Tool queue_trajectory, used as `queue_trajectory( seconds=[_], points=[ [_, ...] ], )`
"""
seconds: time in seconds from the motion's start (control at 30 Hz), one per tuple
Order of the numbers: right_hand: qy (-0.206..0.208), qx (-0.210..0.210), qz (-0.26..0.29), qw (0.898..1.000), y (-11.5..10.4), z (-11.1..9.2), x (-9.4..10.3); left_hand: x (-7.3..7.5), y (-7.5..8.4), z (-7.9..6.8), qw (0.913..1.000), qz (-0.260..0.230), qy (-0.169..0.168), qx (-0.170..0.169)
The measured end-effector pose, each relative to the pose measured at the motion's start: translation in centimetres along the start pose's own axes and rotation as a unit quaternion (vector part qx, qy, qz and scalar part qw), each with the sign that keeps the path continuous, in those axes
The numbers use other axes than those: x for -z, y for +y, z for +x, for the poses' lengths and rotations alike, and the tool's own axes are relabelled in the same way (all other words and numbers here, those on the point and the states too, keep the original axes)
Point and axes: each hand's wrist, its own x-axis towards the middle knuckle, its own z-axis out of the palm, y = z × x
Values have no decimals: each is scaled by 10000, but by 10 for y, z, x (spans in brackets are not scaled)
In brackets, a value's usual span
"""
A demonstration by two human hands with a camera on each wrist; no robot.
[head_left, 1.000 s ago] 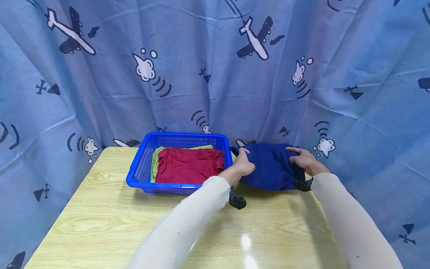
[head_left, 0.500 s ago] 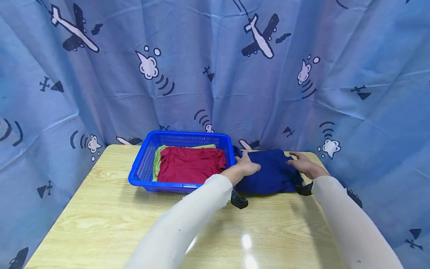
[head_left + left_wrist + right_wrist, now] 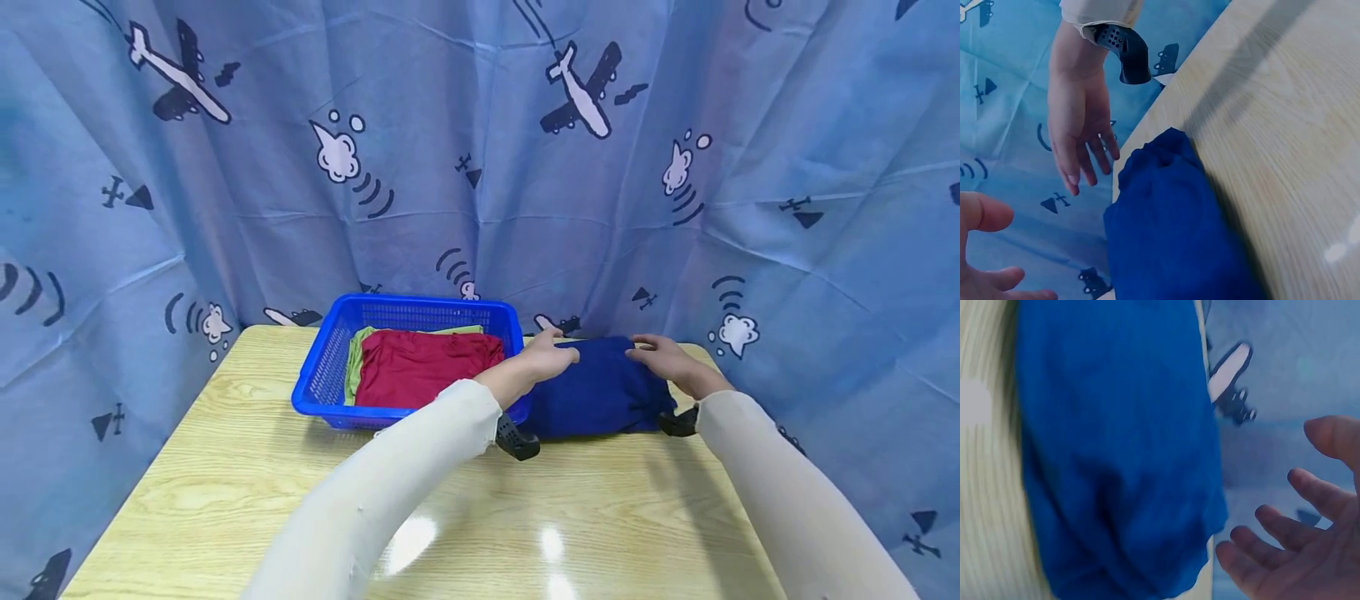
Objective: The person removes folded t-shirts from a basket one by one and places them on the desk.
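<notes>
A dark blue folded garment (image 3: 600, 387) lies flat on the table, just right of a blue plastic basket (image 3: 315, 398). Over its left end, beside the basket's right rim, hovers my left hand (image 3: 546, 358) with its fingers extended. My right hand (image 3: 667, 360) is by the garment's far right corner, fingers loosely spread and holding nothing. The left wrist view has a gap between the garment (image 3: 1166, 231) and both hands. Seen from the right wrist, the right hand's fingers (image 3: 1297, 531) are apart from the cloth.
Inside the basket, a red folded garment (image 3: 420, 367) lies on top of a lime green one (image 3: 352, 367). A blue airplane-print curtain (image 3: 420, 167) hangs behind and beside the wooden table (image 3: 225, 467).
The blue garment, held at both ends a second ago, has come down flat on the table. Both hands have let go of it, and the left hand has shifted slightly toward the basket.
</notes>
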Motion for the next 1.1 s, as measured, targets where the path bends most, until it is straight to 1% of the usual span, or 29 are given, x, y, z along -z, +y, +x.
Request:
queue_trajectory(
  seconds=[0.13,0.23,0.4,0.53,0.63,0.73,0.83,0.97,1.1],
  points=[
    [-40,356,218,9991,-15,-3,-4,11,-4,-7,9995,-63,54,-297],
    [-68,584,322,9978,-24,-6,-8,19,-10,-12,9993,-29,86,-364],
    [-122,790,605,9950,-46,-14,-14,38,-19,-22,9995,160,82,-252],
    [-258,1004,778,9916,-65,-21,-22,57,-24,-28,9995,126,138,-236],
    [-310,1160,772,9898,-78,-24,-28,71,-28,-31,9993,9,226,-309],
    [-277,1226,724,9894,-89,-25,-35,81,-34,-32,9991,-40,244,-354],
    [-292,1270,766,9885,-100,-25,-43,90,-43,-35,9992,22,229,-341],
    [-353,1412,908,9852,-114,-24,-55,103,-54,-41,9993,148,194,-270],
    [-338,1524,946,9832,-125,-22,-67,119,-61,-50,9994,292,170,-104]
  ],
)
